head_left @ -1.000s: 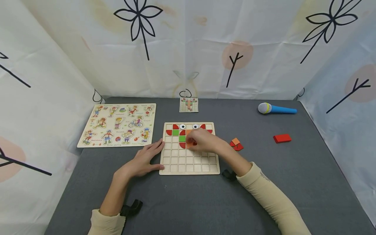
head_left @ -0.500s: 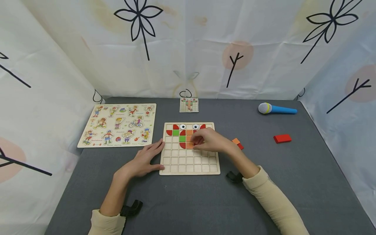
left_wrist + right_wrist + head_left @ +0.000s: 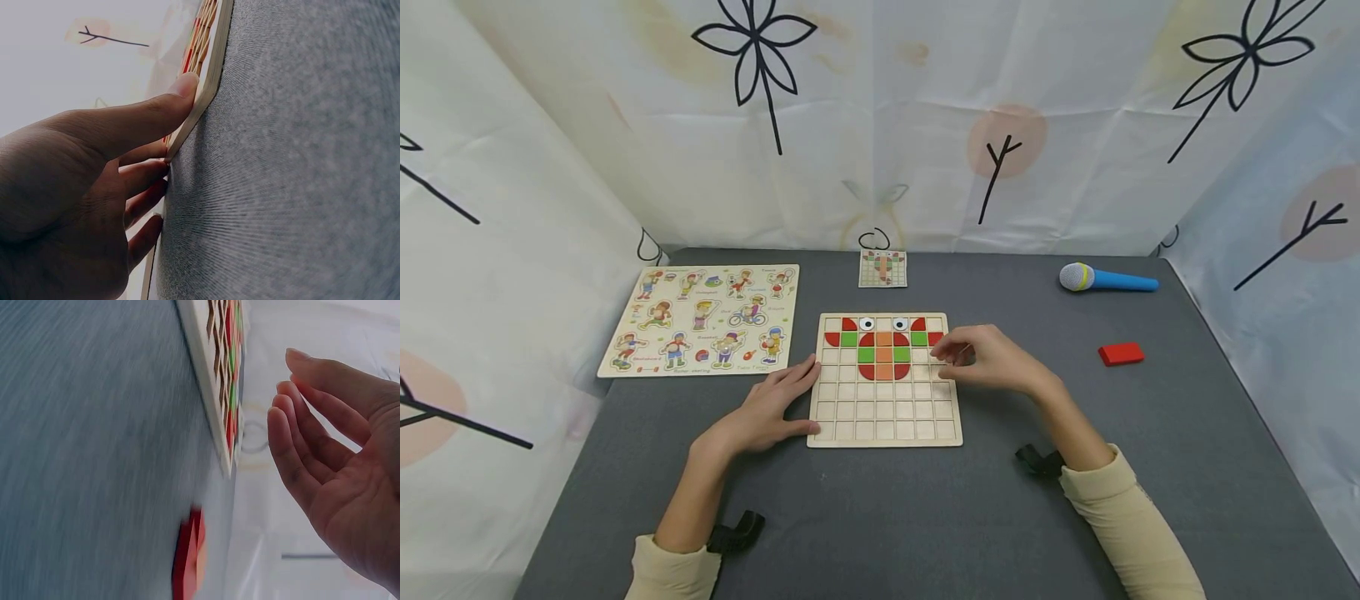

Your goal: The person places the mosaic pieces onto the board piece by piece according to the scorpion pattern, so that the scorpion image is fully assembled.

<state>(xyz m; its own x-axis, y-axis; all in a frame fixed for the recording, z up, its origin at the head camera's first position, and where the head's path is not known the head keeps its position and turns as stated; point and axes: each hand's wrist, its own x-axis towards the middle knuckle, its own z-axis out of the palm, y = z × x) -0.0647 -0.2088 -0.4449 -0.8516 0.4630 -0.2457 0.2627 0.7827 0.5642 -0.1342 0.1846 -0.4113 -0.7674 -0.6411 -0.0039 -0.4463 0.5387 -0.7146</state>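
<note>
A wooden grid board (image 3: 883, 410) lies at the middle of the table. Red, green and orange tiles fill part of its upper rows, with two eye tiles (image 3: 867, 323) at the top. My left hand (image 3: 767, 408) rests at the board's left edge, thumb on the lower corner and straight fingers along the side. Over the board's right edge hovers my right hand (image 3: 985, 358), its fingers loosely bent and nothing between them. Loose red pieces (image 3: 185, 559) with an orange one lie on the table in the right wrist view; in the head view the right hand hides them.
Behind the grid board stands a small pattern card (image 3: 883, 269). A picture board (image 3: 700, 321) with printed children lies at the back left. To the right are a blue toy microphone (image 3: 1112, 277) and a red block (image 3: 1122, 354). Printed cloth (image 3: 880, 125) encloses the table.
My right hand has moved right from the middle of the board to its right edge, uncovering green, red and orange tiles. The left hand has stayed put.
</note>
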